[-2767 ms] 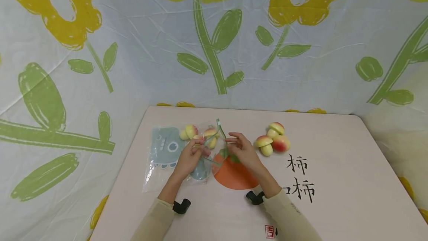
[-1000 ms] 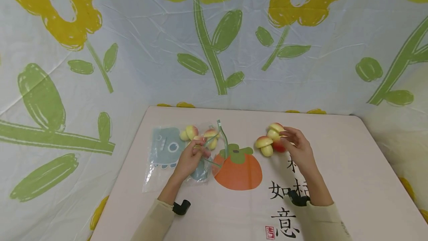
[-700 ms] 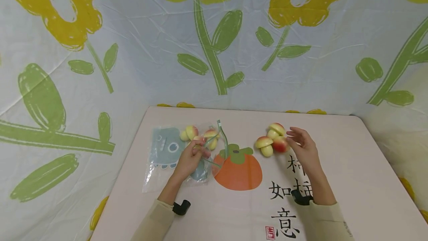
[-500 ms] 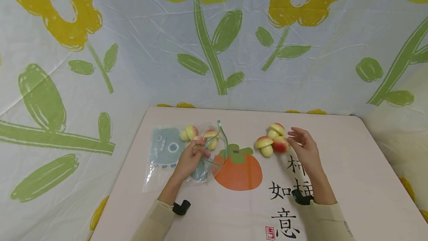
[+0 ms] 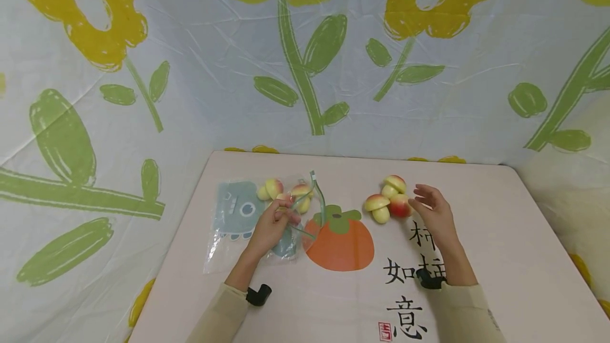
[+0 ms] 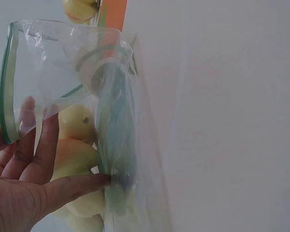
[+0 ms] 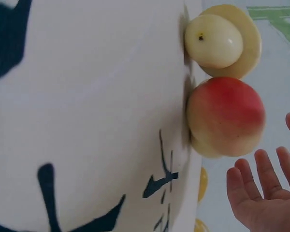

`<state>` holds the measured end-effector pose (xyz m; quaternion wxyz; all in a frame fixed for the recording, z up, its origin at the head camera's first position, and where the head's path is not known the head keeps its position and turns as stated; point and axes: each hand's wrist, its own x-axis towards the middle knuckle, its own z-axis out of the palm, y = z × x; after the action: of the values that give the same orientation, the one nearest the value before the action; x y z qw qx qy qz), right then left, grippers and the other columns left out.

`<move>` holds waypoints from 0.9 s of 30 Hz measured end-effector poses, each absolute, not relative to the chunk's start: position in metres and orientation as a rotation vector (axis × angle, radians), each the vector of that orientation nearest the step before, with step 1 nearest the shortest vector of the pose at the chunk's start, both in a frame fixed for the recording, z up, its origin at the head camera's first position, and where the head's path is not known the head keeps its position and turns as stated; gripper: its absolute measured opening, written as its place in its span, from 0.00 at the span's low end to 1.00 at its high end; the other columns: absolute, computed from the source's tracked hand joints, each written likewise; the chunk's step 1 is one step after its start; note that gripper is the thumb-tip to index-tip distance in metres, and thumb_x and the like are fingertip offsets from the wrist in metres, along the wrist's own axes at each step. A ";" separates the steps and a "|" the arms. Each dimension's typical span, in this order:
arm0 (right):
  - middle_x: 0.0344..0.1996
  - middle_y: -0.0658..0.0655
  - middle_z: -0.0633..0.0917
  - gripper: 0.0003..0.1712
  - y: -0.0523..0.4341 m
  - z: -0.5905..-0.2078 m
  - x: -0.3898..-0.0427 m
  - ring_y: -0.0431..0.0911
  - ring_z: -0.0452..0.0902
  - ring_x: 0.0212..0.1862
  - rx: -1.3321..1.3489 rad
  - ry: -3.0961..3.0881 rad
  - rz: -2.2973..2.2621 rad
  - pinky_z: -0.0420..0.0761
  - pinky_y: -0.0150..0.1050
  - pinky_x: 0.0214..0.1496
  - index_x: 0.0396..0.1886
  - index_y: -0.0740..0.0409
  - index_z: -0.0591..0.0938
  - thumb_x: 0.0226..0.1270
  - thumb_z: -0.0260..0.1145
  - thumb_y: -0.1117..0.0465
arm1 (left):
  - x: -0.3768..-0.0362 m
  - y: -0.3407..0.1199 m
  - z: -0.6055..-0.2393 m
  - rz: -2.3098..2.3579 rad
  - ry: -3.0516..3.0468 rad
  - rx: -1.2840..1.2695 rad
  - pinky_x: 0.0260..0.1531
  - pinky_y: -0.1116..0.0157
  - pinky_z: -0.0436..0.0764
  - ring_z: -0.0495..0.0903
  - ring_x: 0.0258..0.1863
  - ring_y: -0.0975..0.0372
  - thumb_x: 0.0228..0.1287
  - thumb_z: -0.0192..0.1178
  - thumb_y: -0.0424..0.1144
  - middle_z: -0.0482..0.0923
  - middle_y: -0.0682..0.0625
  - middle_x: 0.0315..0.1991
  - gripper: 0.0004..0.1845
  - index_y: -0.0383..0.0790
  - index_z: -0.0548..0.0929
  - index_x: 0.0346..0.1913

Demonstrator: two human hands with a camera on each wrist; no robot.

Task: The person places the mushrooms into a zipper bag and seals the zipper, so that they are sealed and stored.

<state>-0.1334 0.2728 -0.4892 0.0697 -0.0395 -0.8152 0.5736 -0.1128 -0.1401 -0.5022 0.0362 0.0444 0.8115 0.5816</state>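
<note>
A clear zip bag (image 5: 236,216) with a blue cartoon print and a green zip strip (image 5: 318,195) lies on the table's left half. Several yellow-and-red toy mushrooms (image 5: 274,187) sit inside it. My left hand (image 5: 282,216) pinches the bag's mouth edge, and the left wrist view shows its fingers (image 6: 43,150) curled on the plastic (image 6: 67,53). Three loose toy mushrooms (image 5: 388,199) lie right of centre. My right hand (image 5: 419,199) hovers just to their right, fingers spread and holding nothing. In the right wrist view the red-capped mushroom (image 7: 226,116) sits just beyond the fingertips (image 7: 261,169).
The pale table (image 5: 500,258) carries a printed orange persimmon (image 5: 339,245) and black characters (image 5: 405,274). A floral cloth (image 5: 305,68) hangs behind and at both sides. The table's edges run close on the left and right.
My right hand left the bag's mouth and went right to the loose mushrooms, touched them, then drew back slightly with fingers spread. The left hand and bag stayed put.
</note>
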 end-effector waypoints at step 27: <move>0.73 0.75 0.58 0.51 0.282 -0.503 -0.143 0.67 0.57 0.71 -0.091 -2.785 1.841 0.54 0.67 0.68 0.80 0.61 0.49 0.70 0.68 0.51 | -0.115 -0.140 -0.504 1.806 2.458 0.109 0.40 0.61 0.74 0.85 0.39 0.58 0.77 0.55 0.37 0.87 0.51 0.32 0.08 0.45 0.76 0.53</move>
<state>-0.1431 0.2825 -0.5032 -0.0988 -0.0272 -0.8299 0.5485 -0.1154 -0.1397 -0.5038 0.0447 0.0355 0.8045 0.5912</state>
